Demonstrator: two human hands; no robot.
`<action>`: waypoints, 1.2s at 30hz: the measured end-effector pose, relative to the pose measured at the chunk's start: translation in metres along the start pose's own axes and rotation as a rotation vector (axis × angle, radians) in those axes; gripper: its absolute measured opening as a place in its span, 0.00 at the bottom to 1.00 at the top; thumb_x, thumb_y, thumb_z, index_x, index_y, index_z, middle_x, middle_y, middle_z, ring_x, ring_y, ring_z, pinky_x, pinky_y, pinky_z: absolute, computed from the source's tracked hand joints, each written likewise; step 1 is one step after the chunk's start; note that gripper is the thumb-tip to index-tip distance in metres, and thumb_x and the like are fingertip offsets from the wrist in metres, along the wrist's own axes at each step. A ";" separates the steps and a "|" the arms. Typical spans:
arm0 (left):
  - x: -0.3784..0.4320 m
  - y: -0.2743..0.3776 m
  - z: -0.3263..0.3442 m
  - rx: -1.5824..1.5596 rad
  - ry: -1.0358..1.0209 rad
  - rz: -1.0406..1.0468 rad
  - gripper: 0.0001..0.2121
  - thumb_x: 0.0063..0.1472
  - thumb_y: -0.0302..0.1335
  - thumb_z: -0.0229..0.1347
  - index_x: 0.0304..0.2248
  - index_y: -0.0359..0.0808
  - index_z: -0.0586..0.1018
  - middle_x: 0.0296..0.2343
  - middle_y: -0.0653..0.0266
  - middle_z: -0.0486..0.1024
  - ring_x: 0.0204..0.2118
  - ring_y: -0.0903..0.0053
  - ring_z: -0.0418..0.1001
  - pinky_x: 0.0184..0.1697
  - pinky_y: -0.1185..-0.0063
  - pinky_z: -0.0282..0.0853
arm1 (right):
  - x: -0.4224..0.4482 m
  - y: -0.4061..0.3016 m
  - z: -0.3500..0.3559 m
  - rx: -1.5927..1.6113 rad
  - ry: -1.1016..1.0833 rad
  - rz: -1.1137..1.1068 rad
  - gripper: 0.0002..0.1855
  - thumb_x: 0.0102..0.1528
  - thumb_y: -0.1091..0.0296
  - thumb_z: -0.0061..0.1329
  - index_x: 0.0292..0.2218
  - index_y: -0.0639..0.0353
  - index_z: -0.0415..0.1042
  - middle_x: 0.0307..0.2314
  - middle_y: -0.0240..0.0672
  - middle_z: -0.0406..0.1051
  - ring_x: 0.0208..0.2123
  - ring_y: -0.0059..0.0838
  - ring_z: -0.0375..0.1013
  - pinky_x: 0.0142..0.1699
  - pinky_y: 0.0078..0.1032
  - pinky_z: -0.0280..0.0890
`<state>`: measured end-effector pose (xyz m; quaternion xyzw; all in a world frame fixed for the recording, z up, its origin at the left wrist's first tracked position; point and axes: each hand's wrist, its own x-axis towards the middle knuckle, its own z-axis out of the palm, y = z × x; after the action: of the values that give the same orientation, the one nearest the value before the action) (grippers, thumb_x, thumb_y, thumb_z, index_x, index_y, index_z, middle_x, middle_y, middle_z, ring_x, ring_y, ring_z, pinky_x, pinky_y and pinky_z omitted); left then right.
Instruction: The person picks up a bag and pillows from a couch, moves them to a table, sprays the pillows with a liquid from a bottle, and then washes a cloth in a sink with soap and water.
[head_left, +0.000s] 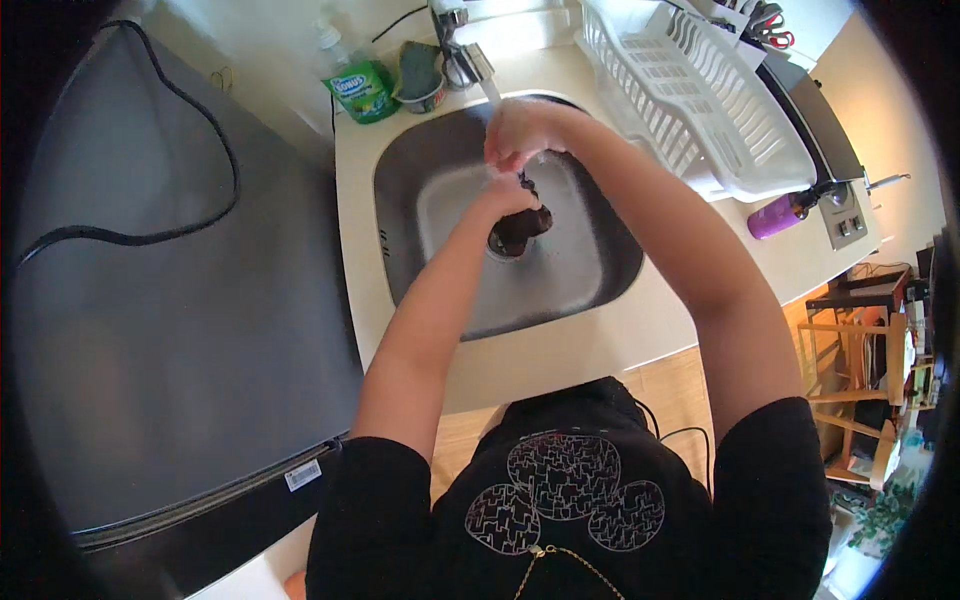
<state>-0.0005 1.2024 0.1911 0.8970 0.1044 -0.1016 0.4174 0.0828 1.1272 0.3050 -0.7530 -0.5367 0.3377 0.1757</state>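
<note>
A dark, limp, wet item (523, 227), likely a cloth, hangs over the drain of the steel sink (409, 199). My left hand (510, 196) grips it around the middle, and its lower part droops beneath the fingers. Just above, my right hand (525, 135) is closed at the item's upper end, directly under the tap. Water runs from the chrome faucet (469, 64) onto my right hand, which looks wet. The fingers hide much of the item's upper part, so its exact kind is unclear.
Behind the sink are a green dish soap bottle (360, 90) and a sponge (418, 67) in a small tub (424, 99). A white dish rack (697, 97) stands right, near a purple bottle (780, 215). A dark refrigerator top (187, 315) with a black cable (225, 142) borders the left.
</note>
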 end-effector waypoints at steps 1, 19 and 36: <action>-0.013 0.012 -0.010 0.208 0.037 -0.045 0.36 0.37 0.33 0.55 0.50 0.43 0.58 0.40 0.53 0.67 0.42 0.64 0.66 0.46 0.78 0.60 | 0.001 -0.006 -0.001 -0.144 -0.012 -0.120 0.14 0.37 0.76 0.44 0.30 0.57 0.73 0.23 0.37 0.72 0.23 0.26 0.70 0.27 0.25 0.66; -0.032 -0.056 -0.004 -0.182 0.281 -0.026 0.18 0.42 0.26 0.51 0.37 0.36 0.69 0.27 0.62 0.72 0.31 0.77 0.70 0.33 0.78 0.64 | 0.008 -0.015 0.022 -0.451 0.336 -0.087 0.10 0.39 0.67 0.46 0.20 0.66 0.70 0.17 0.47 0.67 0.21 0.39 0.69 0.29 0.32 0.63; -0.007 -0.015 -0.172 -0.014 0.479 0.136 0.16 0.44 0.27 0.56 0.34 0.29 0.73 0.27 0.60 0.73 0.29 0.77 0.71 0.34 0.80 0.67 | 0.013 -0.006 -0.001 -0.542 -0.296 -0.037 0.09 0.44 0.64 0.45 0.23 0.60 0.71 0.14 0.36 0.66 0.16 0.24 0.68 0.22 0.23 0.62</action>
<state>0.0052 1.3431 0.2906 0.8975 0.1405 0.1431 0.3928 0.0822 1.1416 0.3053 -0.7051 -0.6406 0.2853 -0.1054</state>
